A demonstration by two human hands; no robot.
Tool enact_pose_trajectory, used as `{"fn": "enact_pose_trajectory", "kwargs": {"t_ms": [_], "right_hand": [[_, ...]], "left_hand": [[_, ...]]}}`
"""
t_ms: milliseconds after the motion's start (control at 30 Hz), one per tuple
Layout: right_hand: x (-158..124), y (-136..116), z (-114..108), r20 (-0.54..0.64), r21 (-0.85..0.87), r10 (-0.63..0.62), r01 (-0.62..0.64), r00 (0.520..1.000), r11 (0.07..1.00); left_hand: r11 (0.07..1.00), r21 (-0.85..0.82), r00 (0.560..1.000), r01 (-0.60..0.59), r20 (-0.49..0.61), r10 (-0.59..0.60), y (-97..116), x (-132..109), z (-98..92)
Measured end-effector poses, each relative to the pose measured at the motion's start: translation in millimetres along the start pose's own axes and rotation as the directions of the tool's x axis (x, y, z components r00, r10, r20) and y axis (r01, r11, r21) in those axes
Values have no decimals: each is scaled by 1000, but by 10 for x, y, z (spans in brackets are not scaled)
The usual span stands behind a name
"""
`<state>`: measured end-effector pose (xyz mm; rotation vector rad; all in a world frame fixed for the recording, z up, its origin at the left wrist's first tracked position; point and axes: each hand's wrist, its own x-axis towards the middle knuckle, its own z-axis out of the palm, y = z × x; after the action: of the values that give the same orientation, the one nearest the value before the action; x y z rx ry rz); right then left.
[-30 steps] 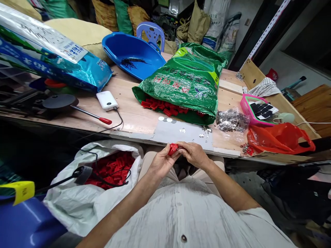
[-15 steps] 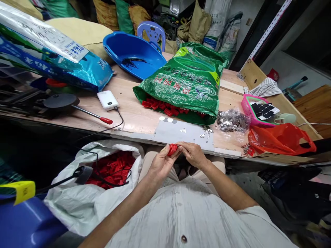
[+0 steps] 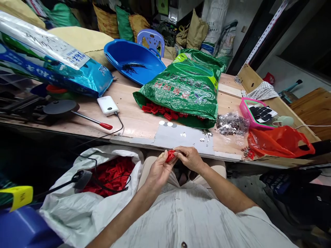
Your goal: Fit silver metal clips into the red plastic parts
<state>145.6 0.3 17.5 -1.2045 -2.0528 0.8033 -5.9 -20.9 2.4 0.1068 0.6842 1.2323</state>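
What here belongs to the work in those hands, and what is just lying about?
Seems part of the work: the red plastic piece held by the left hand and right hand; the red pieces in the white sack and green bag.

Just lying about: the white power bank, blue plastic basin, blue plastic chair.

A green woven plastic sack [image 3: 181,86] with white lettering spills bright red plastic pieces [image 3: 157,110]; behind it sits a glossy blue plastic basin [image 3: 137,63], and to its right, a pink mesh basket [image 3: 245,110] and an orange-red plastic bag [image 3: 278,142].

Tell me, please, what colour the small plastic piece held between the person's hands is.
The small plastic piece is bright red, shown best in the head view.
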Motion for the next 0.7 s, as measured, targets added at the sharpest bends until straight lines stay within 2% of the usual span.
{"fn": "enact_pose_trajectory", "kwargs": {"t_ms": [100,167,233,267,300,367,400,433,467,500,567,700], "right_hand": [[70,3,10,70,-21,19,-18,997,1000],[166,49,-22,86,-87,65,-57,994,995],[311,137,-83,48,-180,122,-111,991,977],[401,191,-119,18,-228,142,-135,990,964],[501,249,-154,-6,-273,154,-150,988,950],[721,354,-211,-33,-356,170,-171,985,919],[838,396,-227,-42,-398,182,-183,982,899],[957,427,-233,-47,-439,200,-201,979,876],[1077,449,-227,-52,-475,223,-220,973,852],[1197,461,-210,-54,-505,247,-240,967,829],[1427,466,-150,-74,-538,285,-279,956,796],[1797,457,4,-112,-547,345,-348,932,761]], "left_hand": [[992,94,997,-79,21,78,71,32,-124],[961,203,981,-189,7,192,186,49,-255],[870,359,925,-336,-48,377,359,46,-434],[793,460,871,-400,-79,485,462,32,-538],[688,587,799,-427,-112,591,568,9,-649],[398,848,636,-349,-97,765,762,-57,-867],[213,933,551,-291,-19,834,837,-92,-964],[58,969,501,-239,72,862,890,-124,-1048],[-56,978,479,-200,148,865,919,-147,-1115],[-136,974,472,-182,207,857,925,-161,-1163],[-203,962,487,-182,268,831,878,-154,-1206],[-179,953,537,-244,286,793,673,-60,-1112]]}}
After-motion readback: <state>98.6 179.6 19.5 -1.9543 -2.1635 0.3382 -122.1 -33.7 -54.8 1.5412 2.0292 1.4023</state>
